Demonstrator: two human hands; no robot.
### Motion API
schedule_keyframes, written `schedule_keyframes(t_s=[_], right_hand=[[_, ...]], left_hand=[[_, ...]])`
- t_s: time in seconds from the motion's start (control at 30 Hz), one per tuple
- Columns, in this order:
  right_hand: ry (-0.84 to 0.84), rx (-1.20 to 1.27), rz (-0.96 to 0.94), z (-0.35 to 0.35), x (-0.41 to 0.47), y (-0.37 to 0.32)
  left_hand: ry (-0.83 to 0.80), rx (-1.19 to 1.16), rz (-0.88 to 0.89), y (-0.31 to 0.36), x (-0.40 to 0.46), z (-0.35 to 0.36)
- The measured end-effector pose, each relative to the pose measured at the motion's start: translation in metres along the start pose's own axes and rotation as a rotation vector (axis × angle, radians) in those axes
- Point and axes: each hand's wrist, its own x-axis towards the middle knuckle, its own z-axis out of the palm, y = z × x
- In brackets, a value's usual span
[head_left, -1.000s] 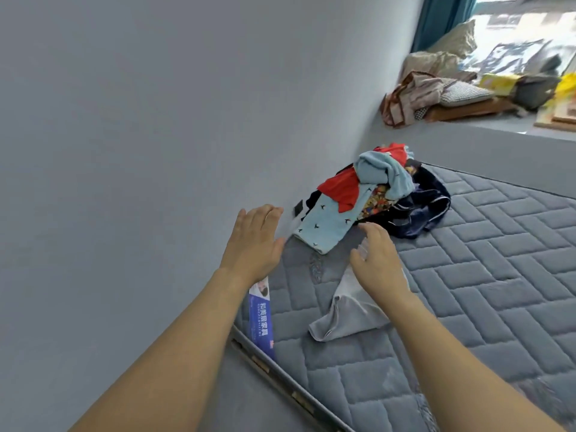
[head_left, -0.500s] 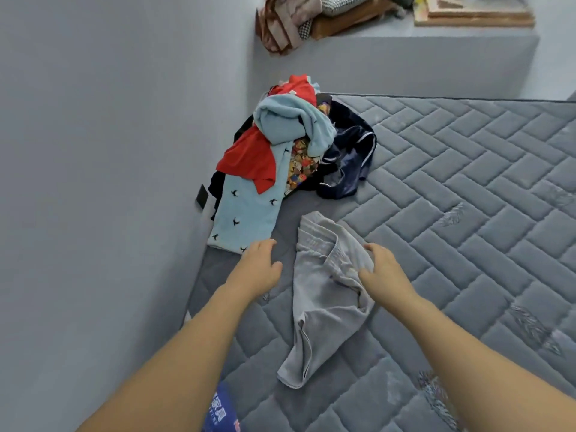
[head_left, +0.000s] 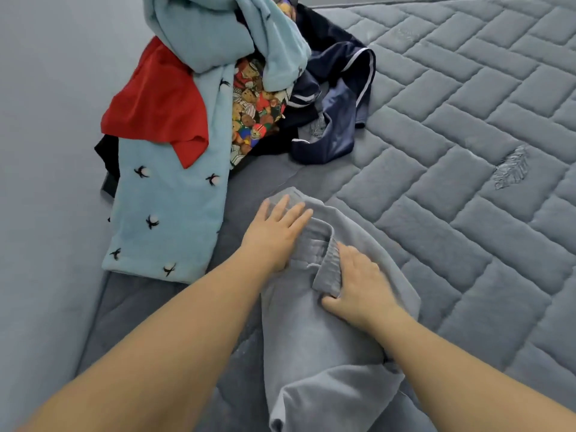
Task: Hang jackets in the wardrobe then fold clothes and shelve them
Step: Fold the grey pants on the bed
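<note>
soft grey trousers; light, limp
your left hand presses flat at 11 o'clock; your right hand pinches the waistband; hold there

- Quilted grey mattress: brick-pattern stitching, set against a grey wall on its left side.
- Grey garment: 1 piece with a ribbed elastic waistband, lying rumpled on the near part of the mattress.
- Clothes pile: at the far left by the wall; light blue bird-print fabric, red cloth, teddy-bear print, navy white-trimmed item.
</note>
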Motion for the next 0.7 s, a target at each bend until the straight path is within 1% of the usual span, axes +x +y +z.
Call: schedule_keyframes(t_s=[0.03, 0.13, 0.23, 0.43, 0.6, 0.7], right_hand=[[0.055, -0.043, -0.010, 0.013, 0.002, 0.005], [0.184, -0.059, -0.018, 0.042, 0.007, 0.022], [0.215, -0.030, -0.047, 0.046, 0.013, 0.026], [0.215, -0.003, -0.055, 0.039, 0.011, 0.026], [0.238, 0.033, -0.057, 0.044, 0.013, 0.029], [0.231, 0.030, -0.075, 0.047, 0.014, 0.033]], left_hand=[[-0.032, 0.058, 0.025, 0.006, 0.009, 0.012], [-0.157, 0.024, 0.053, 0.013, 0.033, 0.033], [-0.258, 0.062, 0.102, 0.001, 0.048, 0.027], [-0.226, 0.079, 0.177, -0.008, 0.048, 0.030], [-0.169, 0.003, 0.200, -0.014, 0.055, 0.032], [-0.110, 0.032, 0.202, -0.017, 0.053, 0.028]])
